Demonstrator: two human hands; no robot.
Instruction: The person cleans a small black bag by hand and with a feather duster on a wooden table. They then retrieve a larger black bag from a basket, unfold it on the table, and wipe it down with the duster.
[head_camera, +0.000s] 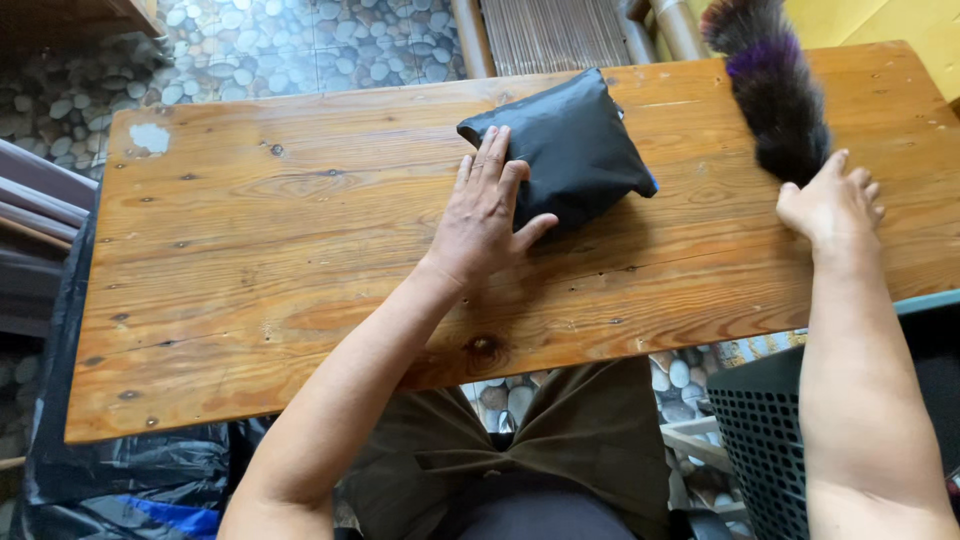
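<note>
The table (300, 260) is bare wood, orange-brown with dark knots, a worn low sheen and a pale chipped patch near its far left corner. On it, the black package (580, 150) looks like thin plastic film, smooth and faintly glossy, creased at the folds. Right of the package, the duster (775, 90) is fluffy, matt black and purple. Below the table's right edge, a dark plastic basket (765, 440) shows a perforated mesh wall. The floor beyond the table is smooth pebble-patterned tile.

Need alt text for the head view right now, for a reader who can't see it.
A person's left hand rests flat against a black plastic pouch on a wooden table, while the right hand touches a dark furry duster with a purple band.
</note>
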